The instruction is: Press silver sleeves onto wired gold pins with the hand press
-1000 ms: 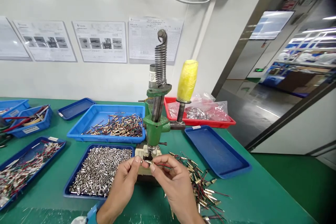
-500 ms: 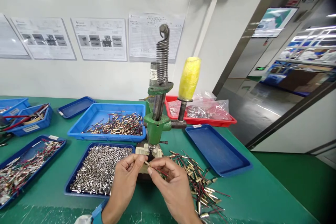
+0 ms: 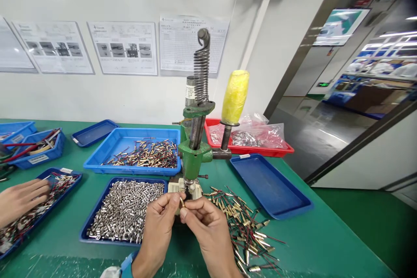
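My left hand point(image 3: 158, 226) and my right hand point(image 3: 206, 234) meet just in front of the base of a green bench hand press point(image 3: 192, 160). Their fingertips pinch a small brass wire terminal point(image 3: 181, 202) together, and the fingers hide its wire. The press has a tall coiled spring point(image 3: 201, 71) and a yellow-wrapped handle point(image 3: 235, 97). To the left of my left hand is a blue tray of silver metal sleeves point(image 3: 124, 210). A loose pile of wired brass terminals point(image 3: 241, 226) lies on the green mat to the right of my right hand.
A co-worker's hand point(image 3: 21, 200) reaches over a blue tray of wired parts point(image 3: 61, 180) at the far left. Further blue trays stand behind, one holding terminals, and one beside the pile point(image 3: 270, 186). A red tray point(image 3: 247, 150) holds plastic bags.
My hands have drawn closer together, with the terminal now pinched between both at the press base. A co-worker's hand has entered at the left, over the tray of wired parts.
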Motion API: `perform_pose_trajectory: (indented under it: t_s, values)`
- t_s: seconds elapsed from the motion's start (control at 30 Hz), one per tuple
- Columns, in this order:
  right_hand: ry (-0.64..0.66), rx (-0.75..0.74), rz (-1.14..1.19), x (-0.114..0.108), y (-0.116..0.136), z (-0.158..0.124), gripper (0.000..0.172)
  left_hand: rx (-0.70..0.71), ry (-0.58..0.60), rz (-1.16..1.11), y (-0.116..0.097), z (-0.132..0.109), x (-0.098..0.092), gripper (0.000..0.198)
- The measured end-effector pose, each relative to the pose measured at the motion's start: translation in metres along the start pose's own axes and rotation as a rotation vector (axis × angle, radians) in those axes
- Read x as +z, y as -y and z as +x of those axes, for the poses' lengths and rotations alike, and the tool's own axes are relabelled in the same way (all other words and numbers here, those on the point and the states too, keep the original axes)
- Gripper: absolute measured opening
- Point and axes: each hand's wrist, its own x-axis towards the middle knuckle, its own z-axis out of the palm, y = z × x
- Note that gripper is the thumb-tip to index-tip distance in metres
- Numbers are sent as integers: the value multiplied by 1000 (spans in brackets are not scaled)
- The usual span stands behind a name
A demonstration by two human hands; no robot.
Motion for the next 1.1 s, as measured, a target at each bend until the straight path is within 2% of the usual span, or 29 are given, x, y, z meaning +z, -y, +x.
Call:
perform_pose_trajectory:
  t_s: [0.2, 0.33, 0.53, 0.67, 0.8, 0.93, 1.0, 1.1]
  values:
    - [51, 4, 69, -4, -2, 1, 25, -46, 124, -32, -1, -3, -4, 42]
    - [54, -12, -51, -9, 2, 3, 27, -9, 130, 13, -8, 3, -5, 36]
    - [-55, -82, -260, -29, 18, 4, 28, 126, 120, 156, -16, 23, 0, 31]
    - [-115, -86, -319, -43, 27, 7, 31, 133, 169, 134, -20, 37, 9, 34]
    - [-193, -133, -375, -53, 39, 11, 36, 156, 138, 163, -19, 43, 16, 39]
    - [-311, -274, -471, -49, 71, 18, 39, 251, 90, 308, -9, 39, 11, 38]
    - [-379, -433, -518, -38, 97, 30, 36, 317, 70, 415, -4, 36, 7, 36]
    - [-421, -730, -596, -16, 143, 65, 39, 392, 66, 524, 1, 34, 3, 34]
